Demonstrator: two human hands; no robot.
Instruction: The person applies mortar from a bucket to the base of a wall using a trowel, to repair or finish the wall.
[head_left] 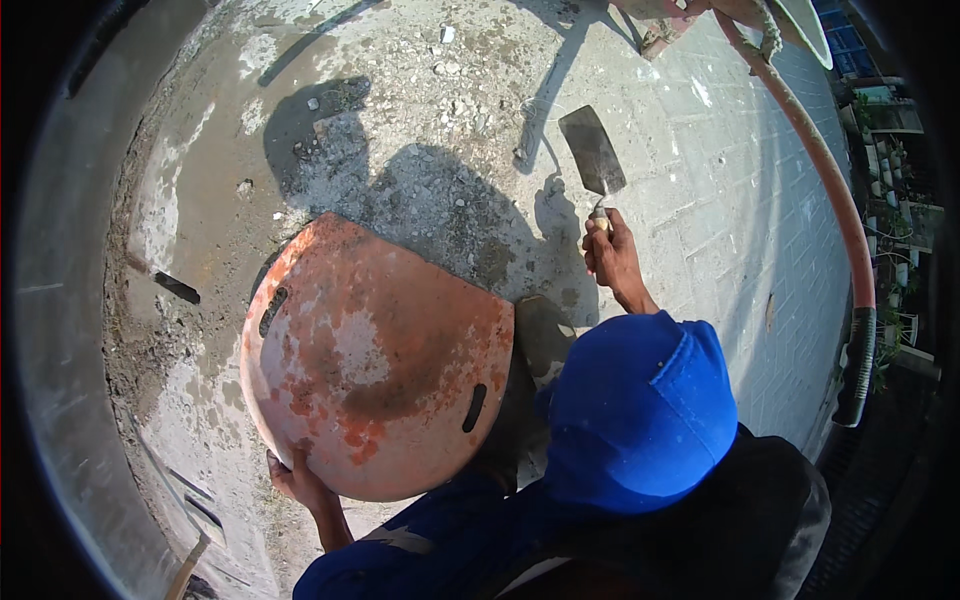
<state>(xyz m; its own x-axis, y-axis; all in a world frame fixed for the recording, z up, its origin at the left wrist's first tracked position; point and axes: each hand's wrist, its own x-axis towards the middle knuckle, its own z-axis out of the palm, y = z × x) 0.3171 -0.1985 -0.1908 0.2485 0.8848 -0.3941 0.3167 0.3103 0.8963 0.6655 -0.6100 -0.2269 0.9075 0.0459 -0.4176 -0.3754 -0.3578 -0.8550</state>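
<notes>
Holds an orange pan point(400, 330) left of centre, tilted so as to show its broad face, with the left hand point(302, 485) at the near-left rim. Curls the thumb over that edge and hides the other fingertips beneath, so cannot tell how wide the grip is underneath. Has the pan in direct touch with the left hand, and well to the near left of the right hand point(612, 255). Wraps the right hand firmly round the handle of a trowel point(592, 152), out beyond the pan's far right side. Points the trowel's long axis away and slightly left, past the pan rather than at it. Shows on the pan one nearly straight far edge facing the trowel side, a rounded near edge, and dark oval slots cut near two opposite sides. Looks worn: pale crust and grey-brown smears over flaking orange. Shows on the trowel a flat, dull grey, nearly rectangular blade. Meets beyond the pan coarse grey rubble point(450, 120) in shadow; further right, smooth pale paving point(720, 230), then a curved orange tube point(838, 195) ending in a black ribbed grip point(856, 370).
</notes>
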